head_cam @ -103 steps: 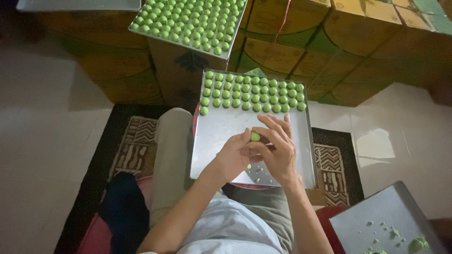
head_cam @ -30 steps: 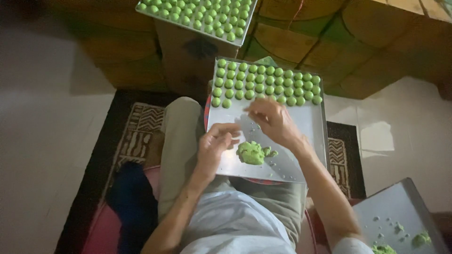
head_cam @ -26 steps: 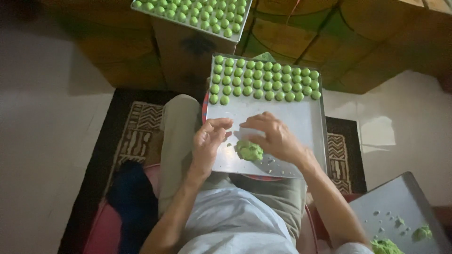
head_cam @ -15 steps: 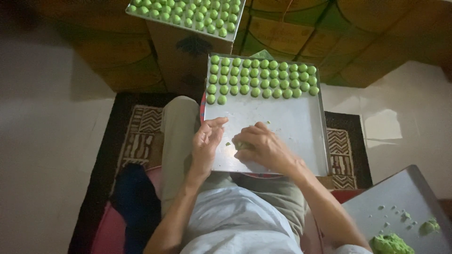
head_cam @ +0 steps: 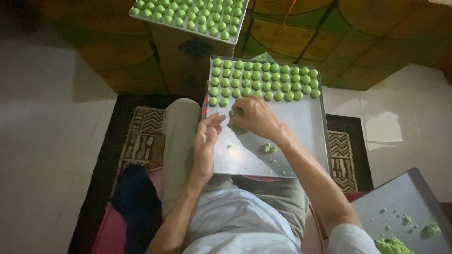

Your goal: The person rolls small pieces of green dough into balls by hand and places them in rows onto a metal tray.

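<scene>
A metal baking tray rests on my lap, its far part filled with rows of small green dough balls. My right hand is closed around a piece of green dough just below the last row, near the tray's left side. My left hand lies on the tray's left edge, fingers loosely apart, holding nothing, its fingertips close to the right hand. A small lump of green dough and some crumbs lie on the bare metal near the tray's front.
A second tray of green balls sits on cardboard boxes ahead. Another metal tray at the lower right carries a mound of green dough and scraps. A patterned rug lies under my legs on a pale floor.
My right hand took dough from the lump at the tray's middle and moved up-left toward the rows of balls. The lump left on the tray is now much smaller. My left hand stayed at the left edge.
</scene>
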